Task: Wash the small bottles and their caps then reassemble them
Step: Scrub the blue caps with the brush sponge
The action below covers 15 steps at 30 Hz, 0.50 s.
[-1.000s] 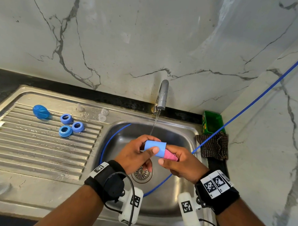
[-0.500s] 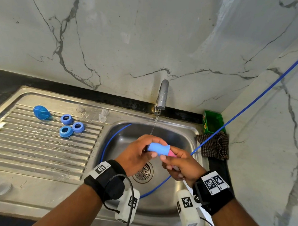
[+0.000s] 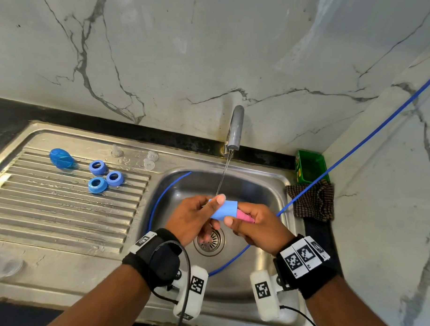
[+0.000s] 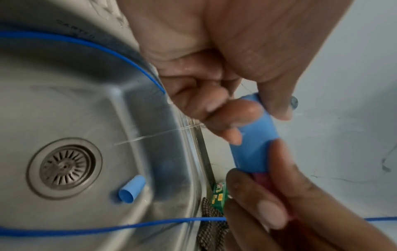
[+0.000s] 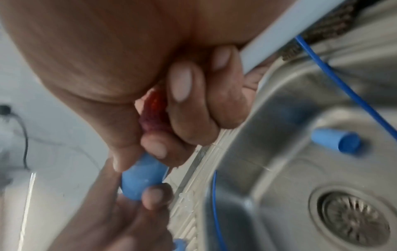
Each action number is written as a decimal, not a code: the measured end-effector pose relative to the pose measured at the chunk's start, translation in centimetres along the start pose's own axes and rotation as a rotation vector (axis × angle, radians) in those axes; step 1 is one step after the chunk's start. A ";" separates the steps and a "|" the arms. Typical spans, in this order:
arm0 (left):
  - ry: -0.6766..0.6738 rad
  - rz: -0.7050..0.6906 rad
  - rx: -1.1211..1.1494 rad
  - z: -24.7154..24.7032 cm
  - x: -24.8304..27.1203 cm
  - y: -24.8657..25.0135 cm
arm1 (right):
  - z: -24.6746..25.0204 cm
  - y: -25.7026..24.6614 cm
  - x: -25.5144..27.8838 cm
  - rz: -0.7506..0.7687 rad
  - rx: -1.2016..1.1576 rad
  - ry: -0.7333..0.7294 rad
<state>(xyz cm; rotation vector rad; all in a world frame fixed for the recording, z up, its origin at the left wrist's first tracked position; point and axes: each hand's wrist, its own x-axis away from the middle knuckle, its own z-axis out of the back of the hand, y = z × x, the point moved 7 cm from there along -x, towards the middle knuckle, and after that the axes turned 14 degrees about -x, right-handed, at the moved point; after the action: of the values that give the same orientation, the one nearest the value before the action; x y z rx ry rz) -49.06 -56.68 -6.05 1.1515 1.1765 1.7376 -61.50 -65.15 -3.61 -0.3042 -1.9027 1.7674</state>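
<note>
My left hand [image 3: 215, 206] grips a small blue bottle [image 3: 224, 209] over the sink basin, just under the thin water stream [image 3: 222, 180]. My right hand [image 3: 238, 219] pinches a pink scrubber [image 3: 245, 216] whose end sits in the bottle's open mouth. The same bottle [image 4: 255, 144] and pink scrubber [image 5: 153, 115] show in the wrist views. A second blue bottle [image 4: 132, 189] lies on the basin floor near the drain. Three blue ring caps [image 3: 98, 167] sit on the drainboard beside a blue oval cover [image 3: 61, 158] and small clear stoppers [image 3: 149, 164].
The tap [image 3: 235, 127] runs above the basin. A blue cord [image 3: 356, 148] crosses from the right wall and loops through the sink [image 3: 269, 184]. A green box [image 3: 310, 169] and a checked cloth [image 3: 312, 200] sit at the back right corner. The drain [image 3: 208, 240] lies below my hands.
Both hands stay over the basin. The right hand dipped and came back up, and more of the pink scrubber shows outside the bottle now than half a second ago.
</note>
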 end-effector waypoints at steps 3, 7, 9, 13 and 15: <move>0.004 -0.140 -0.105 0.5 0.2 0.7 | -0.2 1.1 0.0 -0.144 -0.228 0.036; -0.058 -0.348 -0.215 0.5 0.4 1.0 | -0.6 1.9 0.0 -0.271 -0.404 -0.008; -0.041 -0.315 -0.210 0.6 0.3 0.9 | -0.8 1.8 0.1 -0.264 -0.384 -0.037; 0.067 -0.183 -0.153 1.0 0.1 0.9 | -0.9 1.1 -0.2 -0.177 -0.254 -0.039; 0.057 -0.079 -0.065 0.7 0.1 0.7 | -0.9 0.9 -0.2 -0.137 -0.160 -0.046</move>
<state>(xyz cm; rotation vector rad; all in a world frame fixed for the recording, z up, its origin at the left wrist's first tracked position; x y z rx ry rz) -48.51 -56.60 -5.21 1.0101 1.1744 1.7459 -61.06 -64.39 -4.47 -0.1870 -2.0513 1.5495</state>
